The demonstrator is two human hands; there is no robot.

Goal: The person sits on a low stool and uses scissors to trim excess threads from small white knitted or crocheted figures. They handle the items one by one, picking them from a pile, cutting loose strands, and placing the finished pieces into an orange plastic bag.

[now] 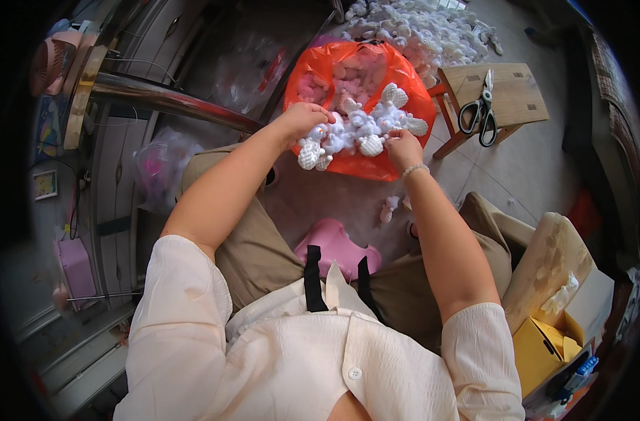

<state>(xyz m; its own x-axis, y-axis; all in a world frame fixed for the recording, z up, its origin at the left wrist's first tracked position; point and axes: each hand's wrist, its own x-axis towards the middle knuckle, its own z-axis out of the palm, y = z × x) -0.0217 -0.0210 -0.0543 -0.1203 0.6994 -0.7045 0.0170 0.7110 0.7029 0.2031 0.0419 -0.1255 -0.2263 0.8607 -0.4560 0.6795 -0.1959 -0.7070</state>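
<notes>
Over the front of an open red plastic bag (351, 171), my two hands hold a cluster of small white plush toys (364, 123) with knobbly fabric parts. My left hand (304, 123) grips the cluster at its left end, beside a toy with a small orange spot. At the right end, the fingers of my right hand (404, 147) pinch the edge of the cluster; a beaded bracelet circles that wrist. Inside the bag lie many pink plush pieces (354, 73). How the white toys are joined cannot be told.
A large heap of white plush toys (420, 31) lies on the floor behind the bag. Black-handled scissors (483, 108) rest on a wooden stool (514, 94) at the right. Near my feet is a small pink plush piece (389, 209). A pink plastic seat (325, 239) is between my legs.
</notes>
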